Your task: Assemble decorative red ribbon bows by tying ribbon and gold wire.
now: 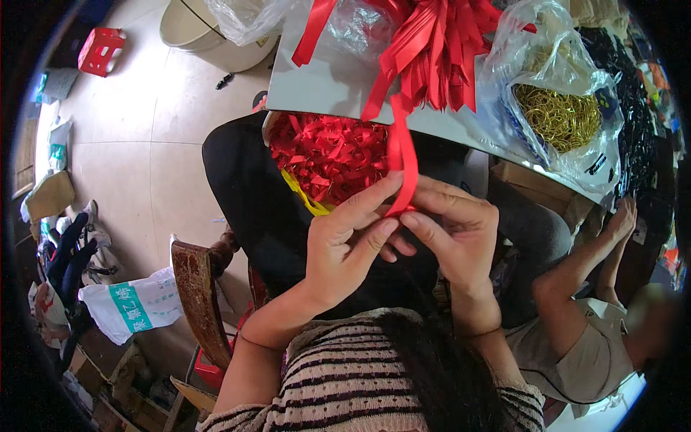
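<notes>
A strip of red ribbon [406,155] is pinched between my two hands above my lap, its free part looping upward toward the table edge. My left hand [349,234] is closed on it with thumb and index finger. From the other side, my right hand [455,227] grips the same ribbon, thumb near the left thumb. Just beyond my left hand, a container [269,129] on my lap is filled with small red ribbon pieces [331,147]. A yellow strip [306,193] shows at its near side. On the table, a thick bunch of red ribbons [439,57] hangs over the edge.
The white table [345,90] lies ahead. At its right stands a clear plastic bag [608,140] with gold elastic loops [558,115]. A co-worker [586,345] sits close on my right. Left are a wooden chair [194,295], a white sack [137,306], a bucket [191,32] and a red stool [101,52].
</notes>
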`<action>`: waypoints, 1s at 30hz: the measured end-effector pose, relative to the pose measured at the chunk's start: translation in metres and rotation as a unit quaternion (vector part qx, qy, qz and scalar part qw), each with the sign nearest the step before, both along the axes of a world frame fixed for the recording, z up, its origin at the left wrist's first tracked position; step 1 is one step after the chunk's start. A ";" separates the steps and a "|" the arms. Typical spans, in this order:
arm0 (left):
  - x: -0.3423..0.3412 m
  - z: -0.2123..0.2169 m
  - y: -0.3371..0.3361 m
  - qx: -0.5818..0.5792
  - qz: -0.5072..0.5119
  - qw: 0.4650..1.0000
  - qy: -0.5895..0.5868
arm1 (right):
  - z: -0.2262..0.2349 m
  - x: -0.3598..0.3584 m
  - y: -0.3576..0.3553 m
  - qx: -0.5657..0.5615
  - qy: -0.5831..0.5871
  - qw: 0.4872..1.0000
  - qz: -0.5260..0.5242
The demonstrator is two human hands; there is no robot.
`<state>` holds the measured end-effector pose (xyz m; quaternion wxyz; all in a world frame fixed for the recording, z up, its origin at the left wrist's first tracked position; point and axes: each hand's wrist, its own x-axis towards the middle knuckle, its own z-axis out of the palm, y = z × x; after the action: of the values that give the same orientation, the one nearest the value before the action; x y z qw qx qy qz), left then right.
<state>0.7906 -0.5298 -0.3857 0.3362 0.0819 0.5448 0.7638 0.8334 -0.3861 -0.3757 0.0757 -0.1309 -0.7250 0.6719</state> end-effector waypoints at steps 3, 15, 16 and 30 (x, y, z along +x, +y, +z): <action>0.000 0.000 0.001 -0.022 0.006 0.998 0.056 | 0.002 -0.003 0.013 0.008 0.035 0.998 0.060; -0.020 0.001 -0.004 -0.014 -0.072 0.997 0.034 | 0.011 0.008 0.008 0.378 0.150 0.913 0.022; -0.021 0.001 -0.005 -0.035 -0.086 0.994 0.053 | 0.012 0.008 0.008 0.307 0.123 0.943 0.034; -0.026 -0.007 -0.008 -0.052 -0.100 0.982 0.152 | 0.015 0.007 0.024 0.000 -0.023 0.994 0.106</action>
<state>0.7642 -0.5377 -0.3927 0.3280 0.2337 0.6175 0.6756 0.8404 -0.3618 -0.3603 -0.0123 -0.0687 -0.7366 0.6727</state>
